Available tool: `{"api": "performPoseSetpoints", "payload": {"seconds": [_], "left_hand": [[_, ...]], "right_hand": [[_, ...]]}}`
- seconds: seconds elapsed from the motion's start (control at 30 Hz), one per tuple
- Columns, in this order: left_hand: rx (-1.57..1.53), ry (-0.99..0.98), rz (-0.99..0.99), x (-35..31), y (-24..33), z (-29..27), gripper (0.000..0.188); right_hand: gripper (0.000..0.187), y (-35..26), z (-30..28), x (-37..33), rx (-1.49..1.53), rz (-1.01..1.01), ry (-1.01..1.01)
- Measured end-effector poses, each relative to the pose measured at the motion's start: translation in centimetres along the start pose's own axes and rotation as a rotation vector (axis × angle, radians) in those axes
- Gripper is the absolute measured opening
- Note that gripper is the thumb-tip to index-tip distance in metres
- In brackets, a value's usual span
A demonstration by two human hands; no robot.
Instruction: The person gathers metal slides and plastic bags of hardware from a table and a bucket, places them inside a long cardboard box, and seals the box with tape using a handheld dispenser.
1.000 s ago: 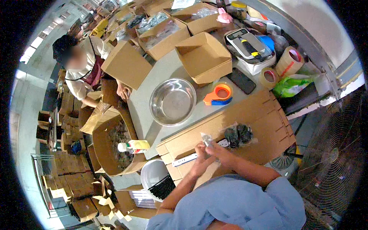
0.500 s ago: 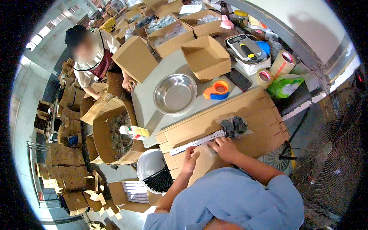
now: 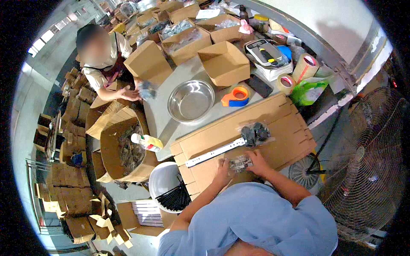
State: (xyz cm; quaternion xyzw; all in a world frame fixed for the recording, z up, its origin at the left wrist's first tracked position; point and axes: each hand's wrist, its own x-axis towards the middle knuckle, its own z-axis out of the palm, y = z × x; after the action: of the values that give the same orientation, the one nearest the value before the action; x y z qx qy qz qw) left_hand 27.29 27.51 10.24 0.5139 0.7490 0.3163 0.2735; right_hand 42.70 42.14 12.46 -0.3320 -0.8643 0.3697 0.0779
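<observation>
My left hand (image 3: 222, 173) and my right hand (image 3: 257, 163) grip either side of a clear plastic bag of small metal parts (image 3: 239, 164), low over a flat cardboard sheet (image 3: 282, 115). The exact kind of parts is too small to make out. Just beyond the hands lies a white perforated metal rail (image 3: 213, 153), apart from both. At its right end sits a clear bag of black parts (image 3: 256, 134).
A steel bowl (image 3: 191, 101), an orange and blue tape dispenser (image 3: 236, 97), a phone (image 3: 259, 86) and an empty carton (image 3: 224, 64) stand beyond the cardboard. A white bucket of black rods (image 3: 164, 181) is at left. Across the table, a co-worker's hand (image 3: 128, 94) moves a blurred bag.
My hands have left the rail and come together around the bag of metal parts. The co-worker's hand has lifted and now carries a bag over the table edge.
</observation>
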Motion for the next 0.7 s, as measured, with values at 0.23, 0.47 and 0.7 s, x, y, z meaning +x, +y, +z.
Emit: {"api": "performPoseSetpoints", "payload": {"seconds": [0.23,0.47,0.7], "left_hand": [[-0.038,-0.012,-0.015,0.4,1.8,-0.7,0.052],[0.271,-0.080,0.036,3.5,2.3,-3.2,0.034],[0.305,0.439,0.190,16.8,0.0,-13.0,0.039]], "right_hand": [[0.061,1.7,1.7,0.3,0.030,-0.107,0.175],[0.054,0.3,1.4,-0.1,-0.011,-0.026,0.154],[0.051,0.9,0.6,-0.8,0.028,-0.007,0.217]]}}
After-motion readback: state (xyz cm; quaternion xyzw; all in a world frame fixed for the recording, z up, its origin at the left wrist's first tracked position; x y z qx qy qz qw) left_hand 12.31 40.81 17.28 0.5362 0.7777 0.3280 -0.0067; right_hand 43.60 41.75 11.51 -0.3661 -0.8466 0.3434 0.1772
